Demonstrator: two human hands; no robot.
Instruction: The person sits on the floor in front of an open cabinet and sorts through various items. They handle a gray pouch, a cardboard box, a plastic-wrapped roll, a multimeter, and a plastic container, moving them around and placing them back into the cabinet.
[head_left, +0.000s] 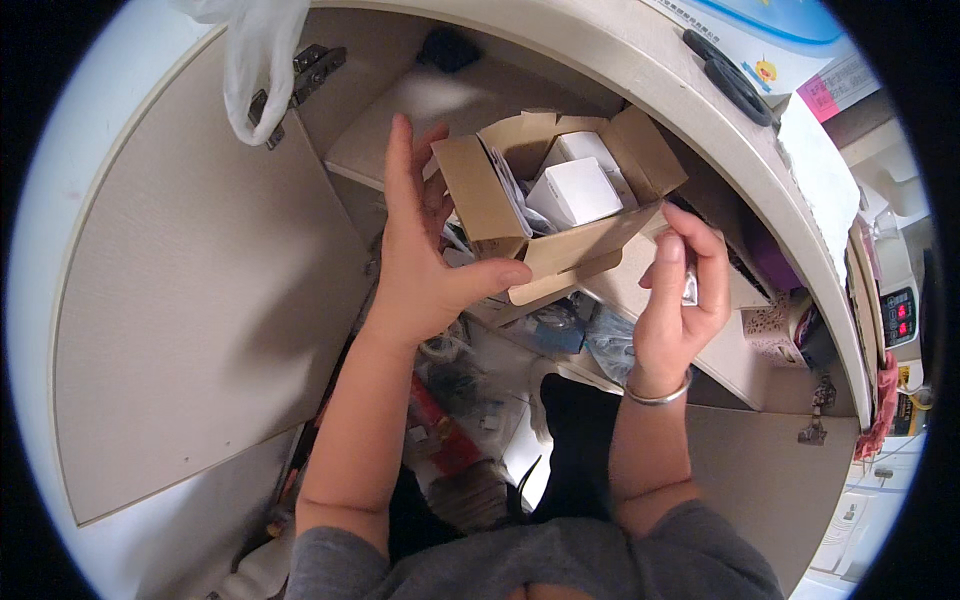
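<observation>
An opened brown cardboard box (585, 244) with raised flaps stands tilted at the cabinet shelf, between my two hands. Inside it are small white boxes (576, 193) and, along the left wall, folded papers (510, 184). My left hand (427, 247) is spread at the box's left side, its thumb near the front left corner; whether it bears the box's weight I cannot tell. My right hand (686, 289), with a silver bangle at the wrist, is by the right front corner. Its fingers are curled around a small clear or silvery item (689, 286), mostly hidden by them.
An open cabinet door (202, 262) spans the left, with a white plastic bag (259, 67) hanging over its top. The countertop edge (795, 187) curves along the right, bearing black-handled scissors (727, 79). Bagged items (555, 326) lie lower down, behind the hands.
</observation>
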